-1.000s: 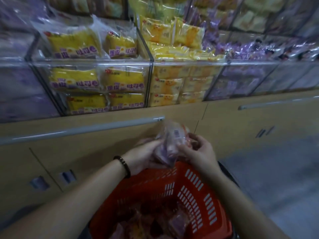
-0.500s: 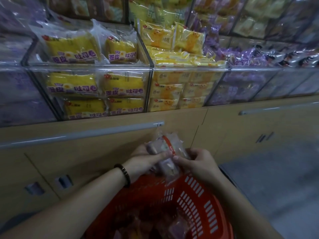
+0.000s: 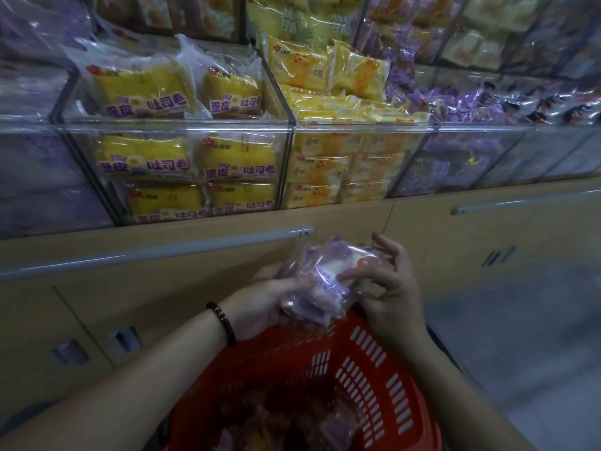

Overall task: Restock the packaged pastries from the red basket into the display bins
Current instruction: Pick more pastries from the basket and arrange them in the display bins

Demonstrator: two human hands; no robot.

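Purple packets [image 3: 320, 281] are bunched just above the far rim of the red basket [image 3: 367, 359]; the left hand [image 3: 263, 307] grips them from beneath and the right hand [image 3: 395, 294] pinches their right end, below the clear bins [image 3: 182, 125] of yellow packs

The basket [image 3: 357, 369] runs off the bottom edge, its contents dark and blurred. The left hand [image 3: 260, 304] is partly hidden behind the packets [image 3: 318, 281].
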